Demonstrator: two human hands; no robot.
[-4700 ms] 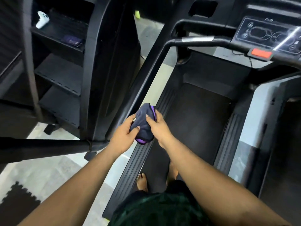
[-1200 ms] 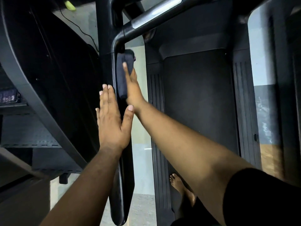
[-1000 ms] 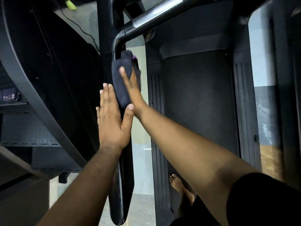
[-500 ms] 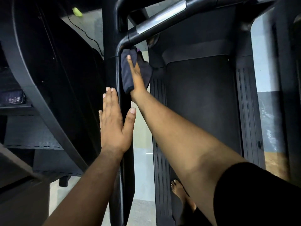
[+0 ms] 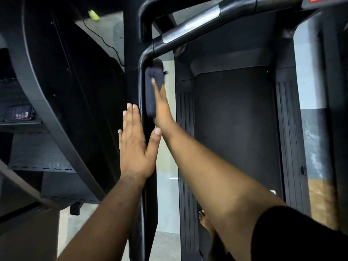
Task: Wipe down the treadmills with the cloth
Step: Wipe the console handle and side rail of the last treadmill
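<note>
A dark folded cloth lies against the inner side of the treadmill's black left upright, just below the bend into the handrail. My right hand presses the cloth onto the upright with straight fingers. My left hand rests flat on the same upright lower down, fingers straight and thumb spread towards the right wrist. The treadmill belt runs below.
A second black machine with shelves stands close on the left. A ribbed side rail borders the belt, and my bare foot stands on it. A cable and a yellow-green object lie on the floor beyond.
My right hand slid the cloth up and down the upright near the handrail bend over the last second. My left hand stayed flat on the upright.
</note>
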